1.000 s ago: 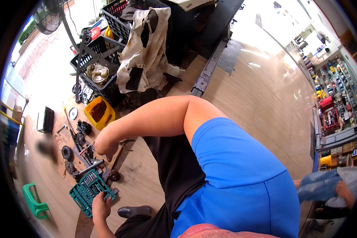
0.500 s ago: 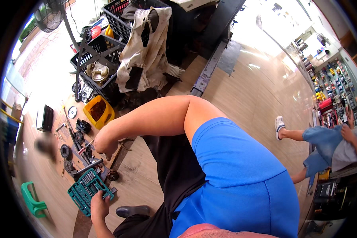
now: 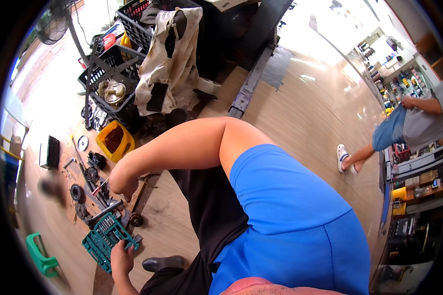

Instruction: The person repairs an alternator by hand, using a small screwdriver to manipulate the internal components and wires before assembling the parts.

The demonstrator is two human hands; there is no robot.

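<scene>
A teal socket set case [image 3: 105,231] lies open on the floor, its tray holding several metal sockets and bits. At its near right edge, my left hand [image 3: 121,256] is closed with fingertips bent over; what they pinch there is too small to make out. Farther up, my right hand [image 3: 123,183] is curled above a board of parts, its fingers mostly hidden behind the back of the hand. Beside its left side shows a slim tool with a red part and a metal shaft [image 3: 100,188]; I cannot tell whether the hand grips it. Below lies a metal bar [image 3: 106,209].
Round black parts [image 3: 76,193] and a metal disc [image 3: 83,143] lie on the board. Beyond stand a yellow tub [image 3: 114,141], black crates [image 3: 118,105] and a draped cloth [image 3: 174,64]. A green stool [image 3: 41,255] is at lower left. Another person [image 3: 403,125] stands at right.
The view has shifted slightly, and my hands stay at nearly the same places. The other person at right has moved upward in the view, nearer the shelves, and shows both feet now.
</scene>
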